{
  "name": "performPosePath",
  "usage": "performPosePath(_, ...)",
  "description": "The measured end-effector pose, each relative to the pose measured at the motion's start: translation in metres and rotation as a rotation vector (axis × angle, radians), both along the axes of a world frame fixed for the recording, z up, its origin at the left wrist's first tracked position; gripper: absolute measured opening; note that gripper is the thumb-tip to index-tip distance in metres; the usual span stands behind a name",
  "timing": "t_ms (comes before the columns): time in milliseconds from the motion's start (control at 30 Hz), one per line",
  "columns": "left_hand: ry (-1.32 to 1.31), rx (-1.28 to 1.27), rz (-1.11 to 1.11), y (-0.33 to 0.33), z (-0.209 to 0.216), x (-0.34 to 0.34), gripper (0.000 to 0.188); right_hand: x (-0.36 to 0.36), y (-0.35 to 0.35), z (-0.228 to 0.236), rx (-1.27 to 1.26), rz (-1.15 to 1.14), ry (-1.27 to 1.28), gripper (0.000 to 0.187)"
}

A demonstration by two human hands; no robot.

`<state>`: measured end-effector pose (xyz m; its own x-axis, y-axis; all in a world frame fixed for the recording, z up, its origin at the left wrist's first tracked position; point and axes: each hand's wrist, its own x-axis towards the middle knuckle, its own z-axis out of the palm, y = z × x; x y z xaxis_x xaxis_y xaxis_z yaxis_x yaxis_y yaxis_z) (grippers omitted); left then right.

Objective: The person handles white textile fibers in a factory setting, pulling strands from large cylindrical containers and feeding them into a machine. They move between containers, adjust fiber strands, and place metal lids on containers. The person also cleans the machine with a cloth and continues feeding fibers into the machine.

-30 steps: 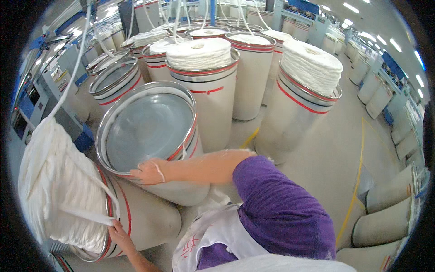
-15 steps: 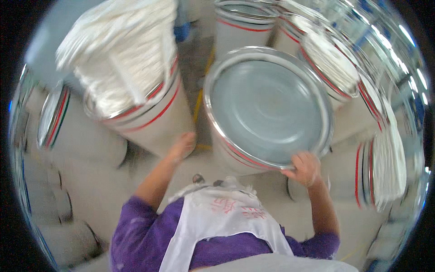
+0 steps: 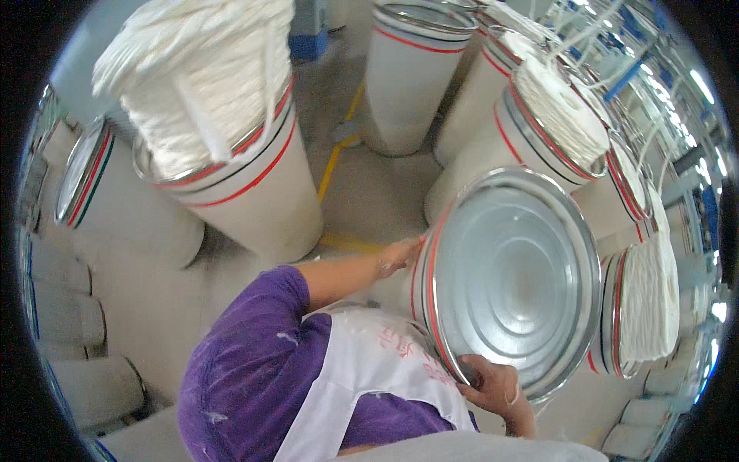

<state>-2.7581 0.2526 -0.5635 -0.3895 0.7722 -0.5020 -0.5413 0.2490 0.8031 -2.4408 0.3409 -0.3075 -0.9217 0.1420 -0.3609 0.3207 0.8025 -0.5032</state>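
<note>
The right hand (image 3: 493, 385) grasps the lower rim of a large cream cylindrical can with a shiny metal rim and red bands (image 3: 523, 269), which leans, its round grey inner plate facing up, right in front of the person. The left hand (image 3: 400, 256) touches the can's outer wall near the bands; whether its fingers grip cannot be told. Just right of the can is a thick coil of white fibre rope (image 3: 650, 308); beyond it, another round white coil (image 3: 566, 115). Well to the left, a tall, slumping white fibre pile (image 3: 200, 85) tops a red-banded cream can (image 3: 269, 200). Between, yellow line markings (image 3: 329, 173) cross the grey floor (image 3: 377, 181).
</note>
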Motion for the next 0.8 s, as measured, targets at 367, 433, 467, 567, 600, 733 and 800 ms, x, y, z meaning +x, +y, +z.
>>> performPosePath(367, 1.685, -0.416, -0.379, 0.140, 0.032, -0.305, 0.017, -0.031, -0.019, -0.020, -0.012, -0.974, 0.252, 0.039)
performPosePath(433, 1.813, -0.543, -0.390, 0.162, 0.029, -0.395, 0.030, -0.052, -0.013, -0.021, 0.196, -1.081, 0.232, 0.035)
performPosePath(467, 1.736, -0.547, -0.394, 0.174, 0.033, -0.447, 0.035, -0.063, -0.010, -0.021, 0.356, -1.119, 0.172, 0.035)
performPosePath(567, 2.043, -0.589, -0.430, 0.212, 0.045, -0.589, 0.034, -0.094, 0.008, -0.032, 0.629, -1.431, -0.104, 0.032)
performPosePath(600, 1.796, -0.773, -0.359, 0.236, 0.056, -0.630, 0.034, -0.096, 0.018, -0.038, 0.660, -1.511, -0.076, 0.034)
performPosePath(733, 2.008, -0.907, -0.198, 0.273, 0.099, -0.737, 0.048, -0.066, 0.063, -0.063, 0.912, -1.653, -0.086, 0.035)
performPosePath(800, 1.937, -0.853, 0.240, 0.285, 0.107, -0.758, 0.057, -0.041, 0.079, -0.073, 1.008, -1.667, -0.104, 0.035)
